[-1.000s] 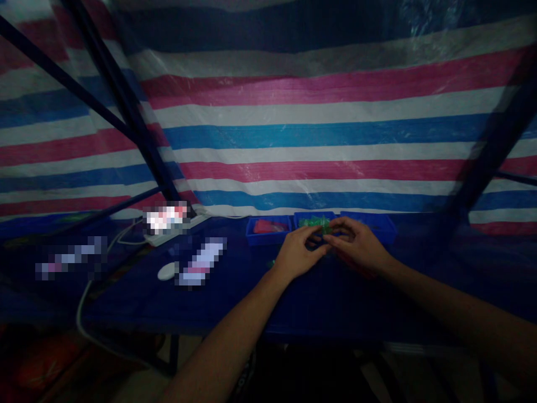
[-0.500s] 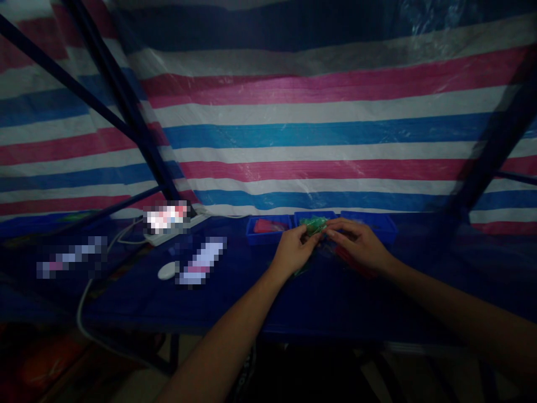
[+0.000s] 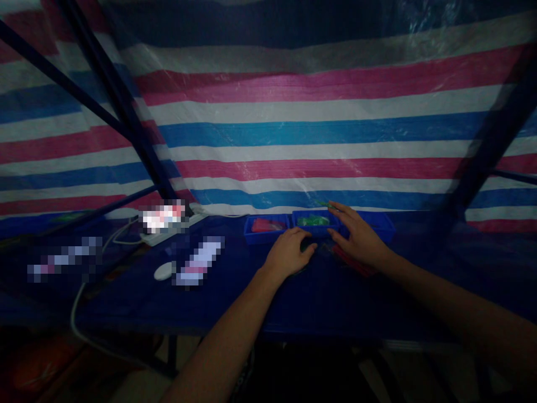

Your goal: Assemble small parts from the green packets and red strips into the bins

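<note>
On a dark blue table (image 3: 218, 302), three small blue trays stand in a row at the back. The left tray (image 3: 266, 229) holds red pieces, the middle tray (image 3: 314, 221) holds green pieces, and the right tray (image 3: 380, 224) is partly hidden. My left hand (image 3: 289, 253) rests palm down on the table just in front of the middle tray, fingers loosely curled over something dark. My right hand (image 3: 356, 235) hovers over the middle and right trays with fingers spread; a thin green piece (image 3: 324, 205) shows at its fingertips. Red pieces (image 3: 354, 263) lie below it.
A striped red, white and blue tarpaulin (image 3: 319, 129) hangs close behind the table. A white power strip (image 3: 168, 224) with cable, a small white round object (image 3: 163, 271) and blurred-out items sit at the left. Dark frame poles (image 3: 117, 95) cross at both sides.
Both hands parted. The left hand dropped to the table; the green bundle held between them is gone from the hands, and the right hand opened and reached over the trays.
</note>
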A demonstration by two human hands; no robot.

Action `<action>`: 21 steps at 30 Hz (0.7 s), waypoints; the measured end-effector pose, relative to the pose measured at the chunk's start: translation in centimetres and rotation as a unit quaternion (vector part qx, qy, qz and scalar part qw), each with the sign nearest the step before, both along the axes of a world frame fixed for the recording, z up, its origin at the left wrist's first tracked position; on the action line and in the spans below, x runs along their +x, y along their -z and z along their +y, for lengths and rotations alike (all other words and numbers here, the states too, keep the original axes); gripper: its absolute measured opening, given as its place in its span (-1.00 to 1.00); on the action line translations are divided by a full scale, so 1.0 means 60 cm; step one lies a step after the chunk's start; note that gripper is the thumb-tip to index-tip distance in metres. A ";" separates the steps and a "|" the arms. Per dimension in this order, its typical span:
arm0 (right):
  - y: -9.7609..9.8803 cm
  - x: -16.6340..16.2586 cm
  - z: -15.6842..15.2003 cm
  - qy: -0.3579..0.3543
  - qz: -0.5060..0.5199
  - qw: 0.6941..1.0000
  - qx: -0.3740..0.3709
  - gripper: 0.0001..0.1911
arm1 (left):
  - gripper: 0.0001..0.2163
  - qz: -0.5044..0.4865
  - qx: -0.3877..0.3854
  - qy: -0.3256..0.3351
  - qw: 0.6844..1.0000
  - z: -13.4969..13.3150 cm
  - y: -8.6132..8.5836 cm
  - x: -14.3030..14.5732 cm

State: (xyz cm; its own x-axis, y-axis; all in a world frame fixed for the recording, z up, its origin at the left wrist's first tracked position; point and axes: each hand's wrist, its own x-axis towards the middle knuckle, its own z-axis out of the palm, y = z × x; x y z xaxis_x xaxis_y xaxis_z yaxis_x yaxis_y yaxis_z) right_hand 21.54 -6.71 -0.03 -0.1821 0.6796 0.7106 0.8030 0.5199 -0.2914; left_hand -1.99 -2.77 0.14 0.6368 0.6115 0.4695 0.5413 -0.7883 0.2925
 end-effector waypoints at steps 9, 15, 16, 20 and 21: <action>0.019 0.009 0.008 -0.002 -0.059 0.996 -0.067 -0.63 | -0.66 0.047 -0.019 0.022 0.998 0.007 0.012 0.000; 0.003 -0.004 -0.003 -0.016 -0.035 0.999 -0.036 -0.74 | -0.70 0.035 -0.007 0.028 0.999 0.010 0.003 -0.003; 0.001 -0.006 -0.005 -0.018 -0.029 0.999 -0.030 -0.75 | -0.71 0.023 -0.004 0.028 0.999 0.010 0.002 -0.003; -0.009 -0.014 -0.014 -0.027 0.018 0.999 -0.026 -0.76 | -0.74 -0.063 0.013 0.017 0.998 0.007 -0.007 0.002; -0.011 -0.017 -0.017 -0.032 0.036 0.998 -0.032 -0.76 | -0.74 -0.091 0.012 0.017 0.996 0.005 -0.010 0.003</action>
